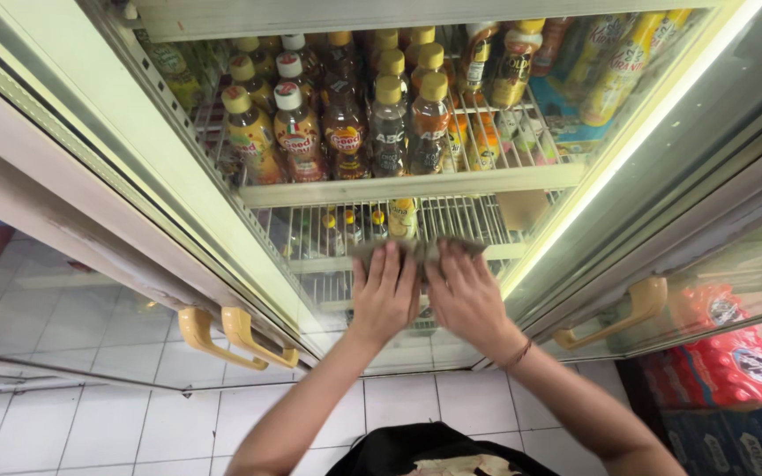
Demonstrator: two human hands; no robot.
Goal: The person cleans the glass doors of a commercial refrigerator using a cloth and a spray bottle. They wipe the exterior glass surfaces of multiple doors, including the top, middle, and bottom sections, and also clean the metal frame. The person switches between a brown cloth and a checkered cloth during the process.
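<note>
My left hand (384, 293) and my right hand (464, 294) lie side by side, fingers flat, pressing a dark grey cloth (418, 249) against the front of a lower wire shelf (451, 222) in an open glass-door fridge. Only the cloth's top edge shows above my fingertips. Just behind it stand a few small yellow-capped bottles (403, 216). The shelf above carries several rows of brown and amber drink bottles (344, 132) with yellow or white caps.
Two yellow door handles (237, 337) hang at the left and another handle (630, 310) at the right. A lit strip runs down the fridge's right frame (610, 159). Red packs of bottles (727, 353) sit behind the right glass. White floor tiles (116, 423) lie below.
</note>
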